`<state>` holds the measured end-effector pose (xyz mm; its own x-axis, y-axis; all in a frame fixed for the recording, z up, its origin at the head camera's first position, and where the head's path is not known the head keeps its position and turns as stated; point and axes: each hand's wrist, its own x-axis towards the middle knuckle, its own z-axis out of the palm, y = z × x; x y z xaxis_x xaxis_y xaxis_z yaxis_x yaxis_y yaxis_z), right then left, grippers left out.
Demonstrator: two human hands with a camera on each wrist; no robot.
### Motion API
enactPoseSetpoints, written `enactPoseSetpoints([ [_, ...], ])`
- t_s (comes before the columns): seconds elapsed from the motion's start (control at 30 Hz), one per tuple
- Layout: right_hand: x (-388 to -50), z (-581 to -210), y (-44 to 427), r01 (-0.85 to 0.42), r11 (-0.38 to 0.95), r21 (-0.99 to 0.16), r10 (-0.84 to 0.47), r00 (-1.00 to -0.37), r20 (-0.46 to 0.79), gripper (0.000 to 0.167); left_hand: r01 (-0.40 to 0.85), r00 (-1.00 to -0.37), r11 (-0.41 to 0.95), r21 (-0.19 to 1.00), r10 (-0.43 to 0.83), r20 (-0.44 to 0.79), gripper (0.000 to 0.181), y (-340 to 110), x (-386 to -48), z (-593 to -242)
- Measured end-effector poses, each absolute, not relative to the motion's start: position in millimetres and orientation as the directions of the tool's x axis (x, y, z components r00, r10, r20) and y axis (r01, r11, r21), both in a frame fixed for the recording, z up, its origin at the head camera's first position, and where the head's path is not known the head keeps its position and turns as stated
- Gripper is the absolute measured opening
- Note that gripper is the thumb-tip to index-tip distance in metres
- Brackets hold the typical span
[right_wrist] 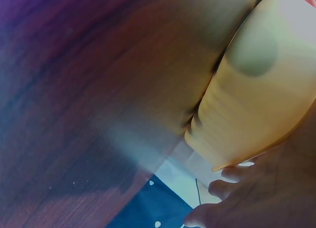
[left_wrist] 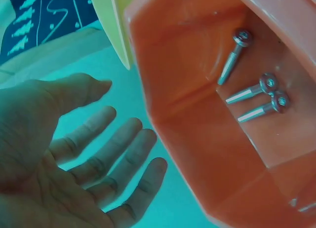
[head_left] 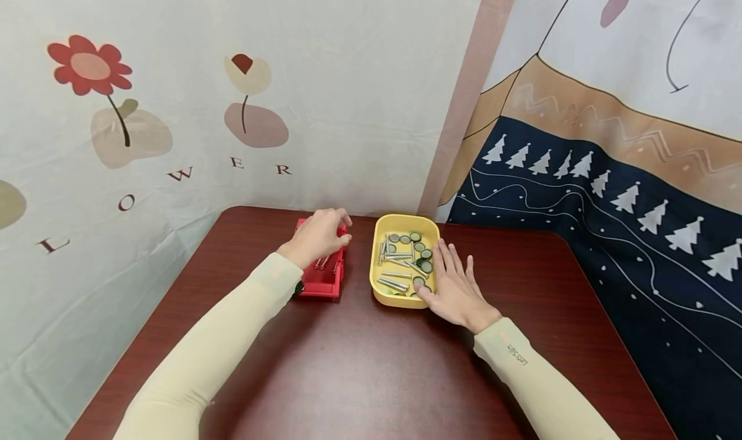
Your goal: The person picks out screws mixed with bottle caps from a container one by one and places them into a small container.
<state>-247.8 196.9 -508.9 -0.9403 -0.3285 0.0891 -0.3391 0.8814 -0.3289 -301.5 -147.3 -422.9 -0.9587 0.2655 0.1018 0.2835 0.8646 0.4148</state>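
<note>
My left hand (head_left: 317, 235) hovers over the red plastic bin (head_left: 321, 290), its fingers spread and nothing held. In the left wrist view, three silver bolts (left_wrist: 253, 94) lie on the floor of that bin, and part of another shows at the lower right. My right hand (head_left: 460, 293) rests against the right side of the yellow tray (head_left: 379, 292), fingers extended along the wall and thumb over the rim. Inside the tray lie several silver bolts (head_left: 397, 274) and several round bottle caps (head_left: 426, 254). The right wrist view shows the tray's outer wall (right_wrist: 247, 114) beside my fingers.
Bin and tray stand apart near the far edge of a dark red-brown wooden table (head_left: 371, 369). Behind it hangs a pale flower-printed cloth (head_left: 348, 105). A navy cloth with white trees (head_left: 580, 201) hangs on the right.
</note>
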Motion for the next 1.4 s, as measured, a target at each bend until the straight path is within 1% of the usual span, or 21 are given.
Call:
enactPoseSetpoints([
  [0.13, -248, -510, 198, -0.337, 0.881, -0.333, -0.328, -0.941, 0.085, 0.104, 0.371, -0.928, 0.858, 0.356, 0.356, 0.108, 0.040, -134, -301, -422],
  [0.3, -250, -510, 197, -0.336, 0.881, -0.334, -0.328, -0.941, 0.082, 0.104, 0.464, -0.886, 0.853, 0.239, 0.449, 0.117, 0.042, -115, -299, -421],
  [0.4, -249, -509, 197, -0.334, 0.880, -0.338, -0.326, -0.942, 0.080, 0.104, 0.502, -0.865, 0.843, 0.191, 0.493, 0.098, 0.045, -104, -300, -420],
  [0.83, -249, -508, 196, -0.332, 0.879, -0.341, -0.328, -0.942, 0.071, 0.102, 0.641, -0.766, 0.765, 0.063, 0.643, -0.025, 0.057, -61, -304, -424],
  [1.07, -249, -509, 196, -0.335, 0.881, -0.333, -0.328, -0.941, 0.078, 0.102, 0.686, -0.724, 0.728, -0.011, 0.681, -0.113, 0.054, -40, -306, -430],
  [1.23, -249, -510, 196, -0.335, 0.880, -0.338, -0.326, -0.942, 0.085, 0.101, 0.703, -0.704, 0.709, -0.046, 0.686, -0.183, 0.059, -27, -307, -428],
  [1.4, -248, -510, 196, -0.339, 0.874, -0.348, -0.328, -0.940, 0.091, 0.101, 0.716, -0.688, 0.693, -0.080, 0.681, -0.251, 0.054, -16, -307, -423],
])
